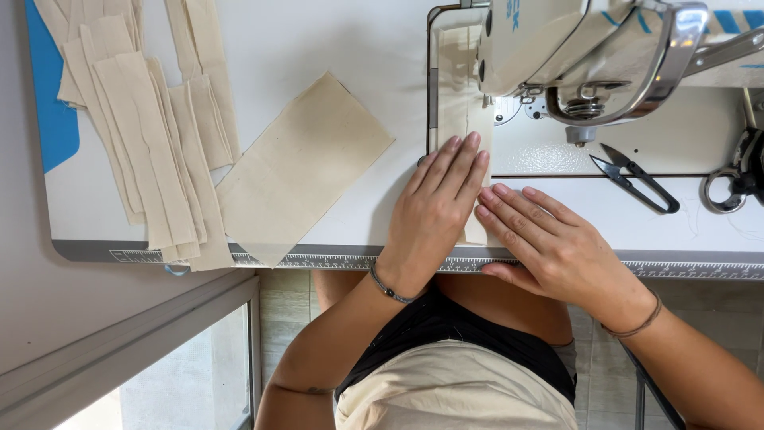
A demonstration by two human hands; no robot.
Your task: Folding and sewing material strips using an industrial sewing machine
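White laminate covers the sewing table (350,48), whose near edge carries a printed ruler strip (334,260) running left to right. At the far left corner a blue sheet (49,119) shows under a loose heap of long cream fabric strips (151,151), fanned and overlapping. Just right of that heap a larger cream fabric panel (306,163) lies flat and turned at an angle, its near corner reaching over the ruler strip. Below the table edge, pale floor tiles show, and at the near left a light wall with a window frame (143,350).

On the right stands a white sewing machine (589,56), its head at the far right. A pair of black thread snips (637,179) lies on the machine bed right of the needle area, and a larger pair of scissors (736,179) sits at the right edge, partly cut off.

A narrow cream fabric strip (465,119) runs from the near table edge away toward the machine's presser foot. The left hand (438,211) lies flat on it, fingers straight and close together, fingertips pointing toward the foot and pressing the cloth down. The right hand (549,243) lies just beside it on the right, fingers extended and together, angled leftward so their tips touch the strip's right edge near the left hand's fingers. Neither hand pinches anything; both rest palm down. Each wrist wears a thin band.
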